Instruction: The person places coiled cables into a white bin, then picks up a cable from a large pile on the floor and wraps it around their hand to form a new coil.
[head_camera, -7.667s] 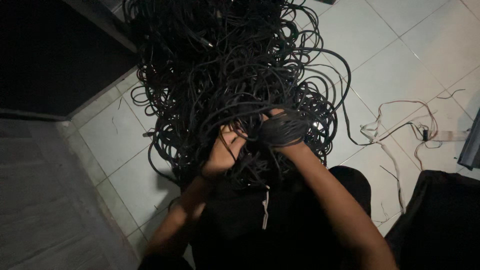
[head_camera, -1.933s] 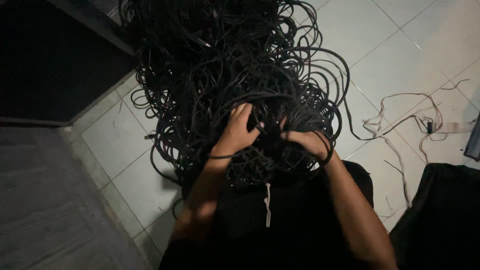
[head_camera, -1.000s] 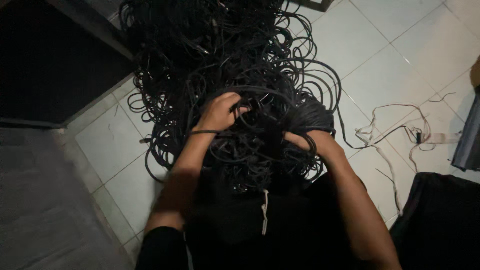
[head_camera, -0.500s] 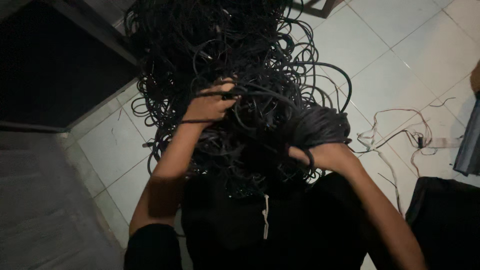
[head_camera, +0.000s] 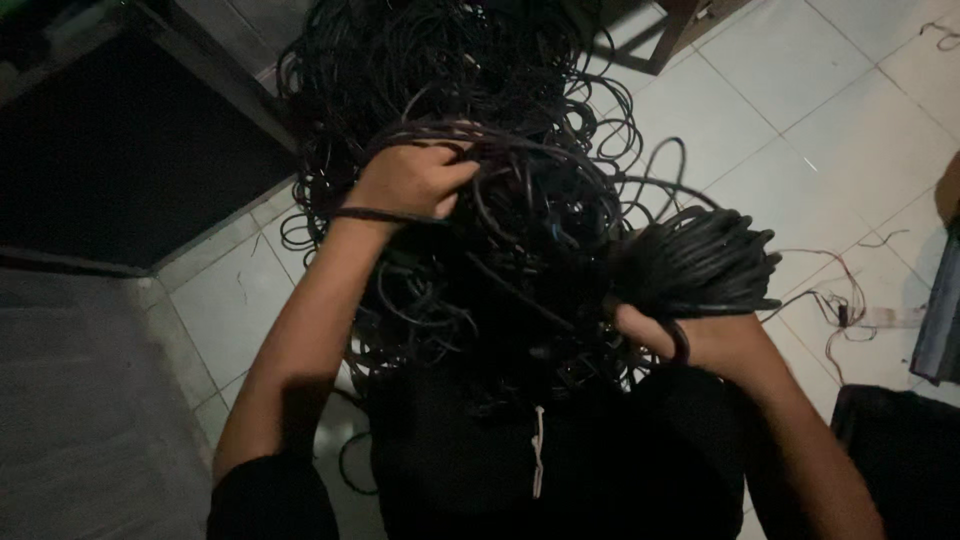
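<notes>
— Looking down from the head camera, what has the left hand (head_camera: 408, 182) got?

— Its fingers are curled shut around a few black strands on top of the big cable tangle (head_camera: 470, 130). One strand also loops across the wrist. The fingertips are buried in the wires, so exactly how many strands it grips cannot be told.

— And the right hand (head_camera: 700, 345)?

— Closed on a coiled bundle of cable (head_camera: 695, 265), a thick neat hank that sticks out to the right of the tangle. The thumb side shows; the other fingers are hidden under the coil.

— Where does the tangle sit?

— Piled on the white tiled floor (head_camera: 800, 120), straight ahead of the person, reaching down to the lap. Its top is cut off by the upper edge, and the lower part melts into dark clothing, so the border there is hard to make out.

— Anything else?

— Thin loose wires (head_camera: 850, 300) lie on the tiles to the right, apart from the pile. A dark wooden frame (head_camera: 660, 45) stands at the top, only partly in view. On the left is a dark doorway (head_camera: 110, 170); nothing inside it can be seen.
</notes>
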